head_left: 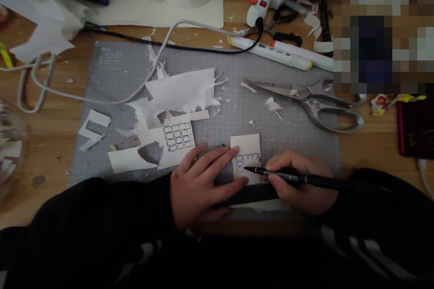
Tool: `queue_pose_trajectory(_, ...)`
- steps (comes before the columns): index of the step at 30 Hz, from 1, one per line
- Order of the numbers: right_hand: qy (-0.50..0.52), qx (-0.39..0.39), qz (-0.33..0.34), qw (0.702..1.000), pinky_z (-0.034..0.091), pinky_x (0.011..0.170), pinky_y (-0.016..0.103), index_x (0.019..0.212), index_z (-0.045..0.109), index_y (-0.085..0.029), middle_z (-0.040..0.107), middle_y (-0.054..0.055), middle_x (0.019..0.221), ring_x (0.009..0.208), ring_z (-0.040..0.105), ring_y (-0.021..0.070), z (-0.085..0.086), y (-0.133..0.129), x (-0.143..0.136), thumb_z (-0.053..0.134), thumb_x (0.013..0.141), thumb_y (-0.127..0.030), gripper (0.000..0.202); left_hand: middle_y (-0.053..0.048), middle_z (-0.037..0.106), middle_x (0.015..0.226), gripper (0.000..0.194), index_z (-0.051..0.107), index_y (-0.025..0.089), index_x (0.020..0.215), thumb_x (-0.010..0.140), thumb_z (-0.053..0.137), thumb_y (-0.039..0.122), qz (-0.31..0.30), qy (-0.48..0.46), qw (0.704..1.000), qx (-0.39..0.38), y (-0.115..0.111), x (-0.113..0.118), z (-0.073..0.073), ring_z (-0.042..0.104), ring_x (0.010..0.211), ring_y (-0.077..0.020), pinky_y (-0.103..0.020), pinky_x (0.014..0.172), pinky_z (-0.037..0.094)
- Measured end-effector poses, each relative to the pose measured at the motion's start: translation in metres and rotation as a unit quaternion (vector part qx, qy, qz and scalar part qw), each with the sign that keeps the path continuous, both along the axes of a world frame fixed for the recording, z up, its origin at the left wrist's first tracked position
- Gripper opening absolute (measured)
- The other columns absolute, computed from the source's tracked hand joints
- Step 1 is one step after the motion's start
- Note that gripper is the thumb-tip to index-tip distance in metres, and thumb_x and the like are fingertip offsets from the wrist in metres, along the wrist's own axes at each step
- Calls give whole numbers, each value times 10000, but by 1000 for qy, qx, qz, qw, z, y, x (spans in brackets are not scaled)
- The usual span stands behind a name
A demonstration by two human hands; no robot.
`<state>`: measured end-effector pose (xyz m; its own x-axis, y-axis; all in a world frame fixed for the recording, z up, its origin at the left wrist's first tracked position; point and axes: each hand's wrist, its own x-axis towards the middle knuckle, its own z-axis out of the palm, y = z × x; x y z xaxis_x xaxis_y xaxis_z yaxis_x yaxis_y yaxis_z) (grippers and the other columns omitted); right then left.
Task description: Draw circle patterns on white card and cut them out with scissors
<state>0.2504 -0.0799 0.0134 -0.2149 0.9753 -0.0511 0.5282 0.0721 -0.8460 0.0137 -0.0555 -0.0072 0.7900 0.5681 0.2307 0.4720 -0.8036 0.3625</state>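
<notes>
A small white paper piece lies on the grey cutting mat, with rounded black outlines on its lower part. My left hand rests flat with fingers spread, its fingertips at the paper's left edge. Between the fingers of my right hand is a black pen, its tip touching or just above the outlines. To the left, a white paper cutout carries a patch of rows of black ovals.
Large grey scissors lie right of centre on the mat. Behind them are white markers and a glue gun. A grey cable crosses the mat near torn paper. A phone sits far right.
</notes>
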Motion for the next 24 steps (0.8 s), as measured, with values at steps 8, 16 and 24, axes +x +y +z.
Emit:
queue_pose_trajectory(8,6,-1,-1,1000,458,508,201,753,575,-232,676,-31,626,541,623,99,-1,0,-1,558,775,-209,36,-128,495,1388,358,608,358,1153,885,429,515,-2,0,1000,4,0,-1,-2,461,1242,-265,-483,1038,266)
queue_pose_trajectory(16,2,-18,11,1000,463,518,209,757,576,-222,677,-22,625,547,623,102,-1,1,-2,545,780,-224,38,-64,590,1296,244,650,393,1056,939,465,287,42,-17,998,45,-1,6,2,528,1176,-200,-420,1015,333)
queue_pose_trajectory(24,20,2,24,1000,481,512,227,779,556,-234,682,-19,647,550,639,116,4,1,2,559,775,-213,21,-60,542,1352,259,650,399,1057,934,444,301,46,-43,998,4,-2,6,-2,500,1210,-210,-461,1041,295)
